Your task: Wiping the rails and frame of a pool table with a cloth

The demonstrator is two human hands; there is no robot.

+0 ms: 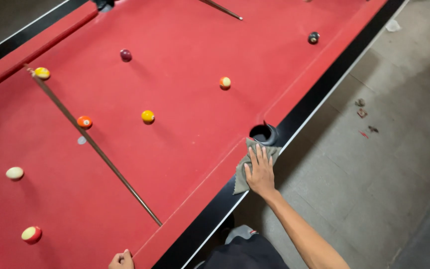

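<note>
Our right hand, fingers spread flat, presses a grey cloth on the desk rail beside the pocket. Left hand fisted, fingers together, at the rail.

A single head-worn view looks steeply down and forward from above the person's own body, standing at one long side of a red pool table, whose near rail runs diagonally from the bottom centre to the upper right. It sits close enough that the right hand on the rail beside the side pocket lies mid-frame and the left hand is cut by the bottom edge, while the far rail reaches the upper left corner. The grey floor fills the right side; no second view shares the scene.
</note>
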